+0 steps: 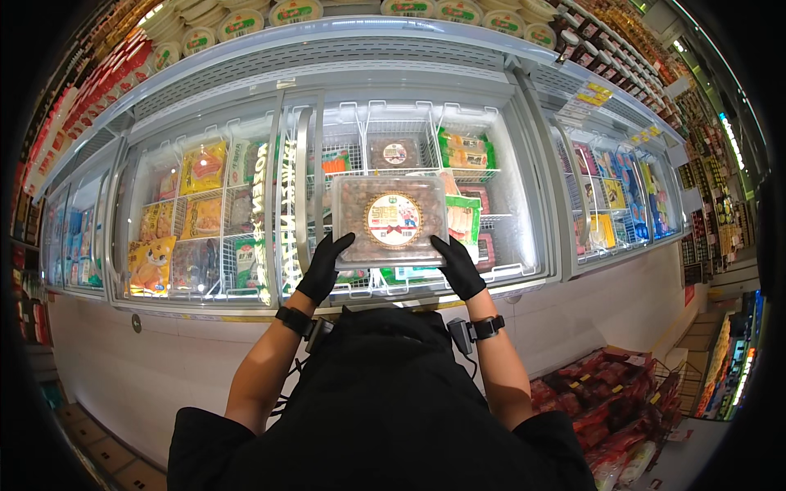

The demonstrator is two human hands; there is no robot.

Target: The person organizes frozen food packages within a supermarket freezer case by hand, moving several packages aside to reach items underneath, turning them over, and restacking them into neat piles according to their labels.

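A clear plastic box of small brownish food pieces (356,208), with a round printed label on its lid, is held level in front of me. My left hand (328,264), in a black glove, grips its near left corner with the thumb on top. At the near right corner my right hand (457,264), gloved the same way, has its thumb over the edge; the fingers of both hands are mostly hidden. Below the box lies the open bay of a chest freezer with white wire dividers. A similar clear box (395,153) sits in the compartment just beyond.
A sliding glass door handle (303,190) stands left of the box. Green food packs (466,150) and yellow bags (202,167) fill nearby compartments. The freezer's front wall (546,319) is close to my body. Red packs (605,393) are heaped at the lower right.
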